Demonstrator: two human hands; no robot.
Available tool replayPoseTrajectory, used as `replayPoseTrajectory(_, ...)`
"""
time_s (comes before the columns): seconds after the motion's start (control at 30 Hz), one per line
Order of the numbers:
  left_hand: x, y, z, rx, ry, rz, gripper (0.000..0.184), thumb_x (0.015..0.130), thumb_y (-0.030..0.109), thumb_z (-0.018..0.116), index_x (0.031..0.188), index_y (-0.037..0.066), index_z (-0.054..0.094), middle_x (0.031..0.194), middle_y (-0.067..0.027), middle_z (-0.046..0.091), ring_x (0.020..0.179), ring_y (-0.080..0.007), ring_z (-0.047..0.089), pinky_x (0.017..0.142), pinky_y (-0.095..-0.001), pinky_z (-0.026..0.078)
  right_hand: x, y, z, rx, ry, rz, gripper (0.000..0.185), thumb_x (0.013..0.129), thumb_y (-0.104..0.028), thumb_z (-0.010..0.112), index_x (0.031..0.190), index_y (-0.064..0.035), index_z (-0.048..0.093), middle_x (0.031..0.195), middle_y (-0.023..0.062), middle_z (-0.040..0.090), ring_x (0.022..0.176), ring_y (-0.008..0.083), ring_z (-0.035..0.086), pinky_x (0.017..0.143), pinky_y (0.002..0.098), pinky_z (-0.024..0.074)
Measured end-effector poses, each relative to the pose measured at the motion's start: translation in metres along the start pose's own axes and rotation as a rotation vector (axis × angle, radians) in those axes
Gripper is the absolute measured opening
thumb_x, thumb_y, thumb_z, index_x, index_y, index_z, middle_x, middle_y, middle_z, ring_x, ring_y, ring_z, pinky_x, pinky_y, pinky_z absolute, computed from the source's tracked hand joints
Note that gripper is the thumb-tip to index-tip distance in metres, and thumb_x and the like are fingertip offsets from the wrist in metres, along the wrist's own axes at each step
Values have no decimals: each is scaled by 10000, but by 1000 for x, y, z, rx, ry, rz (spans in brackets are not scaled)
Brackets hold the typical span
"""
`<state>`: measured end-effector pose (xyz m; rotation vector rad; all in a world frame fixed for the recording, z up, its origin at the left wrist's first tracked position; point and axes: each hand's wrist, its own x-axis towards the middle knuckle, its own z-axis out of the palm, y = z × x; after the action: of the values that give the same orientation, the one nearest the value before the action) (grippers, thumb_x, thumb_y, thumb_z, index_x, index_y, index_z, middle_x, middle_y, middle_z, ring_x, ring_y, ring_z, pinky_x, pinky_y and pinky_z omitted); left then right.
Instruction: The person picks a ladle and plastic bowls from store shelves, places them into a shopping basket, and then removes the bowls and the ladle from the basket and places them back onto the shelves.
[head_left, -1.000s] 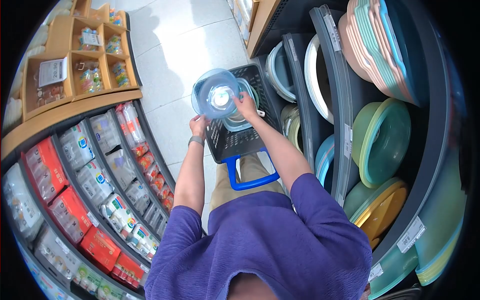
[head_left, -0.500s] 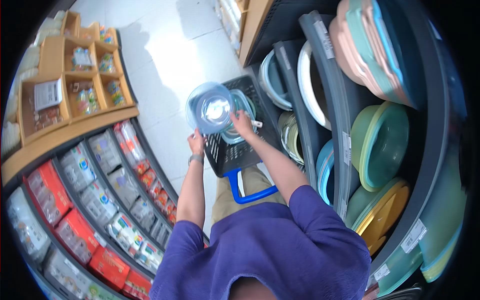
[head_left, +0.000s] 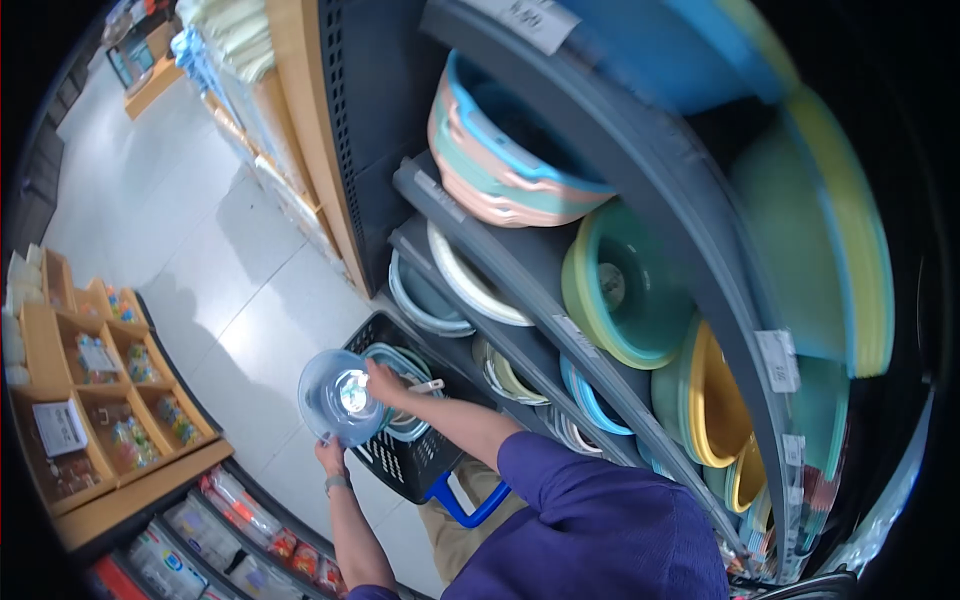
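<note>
A clear bluish plastic basin [head_left: 322,398] is held over the left side of a black shopping basket [head_left: 400,468]. My left hand [head_left: 330,457] grips the basin's near rim, a band round its wrist. My right hand [head_left: 387,384] holds the basin's right rim, its fingertips at the inner wall. In the basket lie pale teal plastic containers [head_left: 407,429], partly covered by the basin and my right arm. A white handle-like piece [head_left: 430,386] sticks out beside my right hand. The basket's blue handle [head_left: 468,518] is folded toward my body.
Dark shelves on the right hold green basins [head_left: 635,285], yellow basins [head_left: 722,395] and a pink, teal and blue stack [head_left: 490,170]. A wooden compartment display [head_left: 110,400] and packaged goods [head_left: 240,500] stand at left. Pale floor tiles [head_left: 250,290] run between.
My view has swung toward the right-hand shelves, so hands, basin and basket appear lower and further left. Both hands still hold the basin over the basket.
</note>
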<state>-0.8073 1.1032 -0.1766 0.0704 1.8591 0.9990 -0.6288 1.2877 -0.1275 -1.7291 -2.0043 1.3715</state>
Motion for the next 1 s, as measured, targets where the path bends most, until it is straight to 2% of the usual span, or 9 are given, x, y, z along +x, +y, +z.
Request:
replayPoseTrajectory(0.13,-42,7,7,-133,163,216,350,890,102,609,1186,-60,517,1044,-147,619,933,-220,625,776,-325,540,-68,-30,-40,153,124,-78,421,845,-102,568,1243,-22,459,1008,314,627,968,513,591,811,585,479)
replayPoseTrajectory(0.27,-118,25,-8,52,119,375,238,898,131,622,1039,-32,521,945,-103,594,824,-172,553,773,-324,490,-142,-4,-58,118,269,-184,490,846,-113,576,1302,15,449,1068,297,626,991,486,602,821,537,487)
replayPoseTrajectory(0.33,-165,44,-14,159,78,444,231,893,114,623,1041,-34,525,965,-103,606,861,-169,575,791,-330,494,-201,-30,-105,113,192,-91,534,870,-136,580,1353,14,408,1139,301,609,1048,476,594,873,520,490)
replayPoseTrajectory(0.47,-264,87,-24,23,-144,544,247,900,33,601,1113,-25,492,1056,-127,618,934,-171,605,830,-308,491,-294,-59,-148,117,420,-253,612,890,-163,594,1427,11,355,1258,328,555,1151,465,561,956,481,477)
replayPoseTrajectory(0.6,-330,127,-26,-15,-351,655,258,929,3,571,1157,-24,452,1114,-136,599,984,-169,593,880,-296,478,-378,-99,-179,165,574,-233,788,918,-234,641,1519,11,194,1363,328,484,1226,455,527,1027,440,432)
replayPoseTrajectory(0.83,-442,216,0,-57,-703,836,629,947,40,597,1476,-23,263,1415,-176,450,1267,-228,475,1073,-340,364,-492,-164,-222,256,896,-288,878,915,-209,646,1533,65,86,1481,318,357,1375,396,396,1123,407,316)
replayPoseTrajectory(0.93,-497,246,7,-43,-819,934,625,941,27,579,1477,-16,260,1454,-176,412,1312,-253,435,1110,-371,324,-536,-174,-251,307,941,-332,898,922,-269,593,1529,86,34,1531,338,243,1436,425,279,1174,432,218)
replayPoseTrajectory(0.97,-515,255,8,-17,-890,986,680,944,153,596,1495,-11,233,1495,-180,359,1355,-270,385,1136,-398,284,-547,-174,-260,291,1009,-421,897,918,-275,582,1525,95,35,1543,335,217,1446,420,258,1177,432,208)
replayPoseTrajectory(1.0,-529,260,11,-5,-900,995,680,944,153,596,1495,-11,233,1495,-180,359,1355,-270,385,1136,-398,284,-556,-173,-269,273,1075,-515,897,914,-282,571,1522,104,36,1554,333,191,1457,416,236,1181,432,198)
